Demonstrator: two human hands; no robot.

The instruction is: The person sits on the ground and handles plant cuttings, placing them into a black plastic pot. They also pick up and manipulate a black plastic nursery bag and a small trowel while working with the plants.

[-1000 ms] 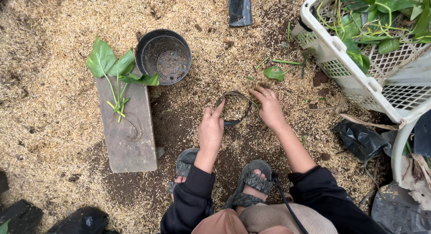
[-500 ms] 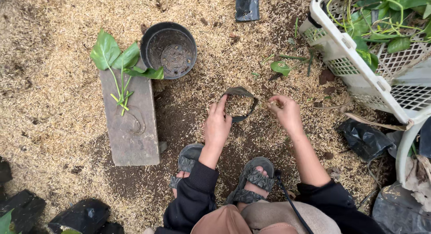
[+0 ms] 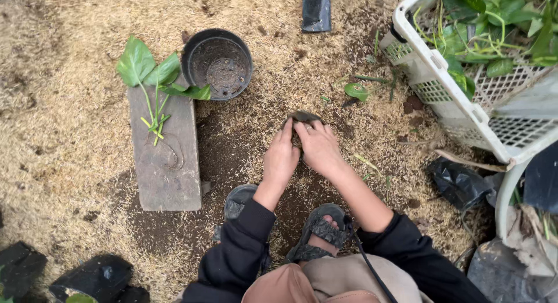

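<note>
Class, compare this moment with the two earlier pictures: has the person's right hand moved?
Yes. The right hand has moved in toward the left hand, away from the white basket, and now both hands pinch the small dark bag.

There are no labels, signs or screens here. The only packages are soft black plastic bags. Both hands pinch a small dark bag on the ground, in the middle. A crumpled black bag lies on the right, just below the white basket. More black bags sit in the bottom left corner. One black piece lies at the top edge.
</note>
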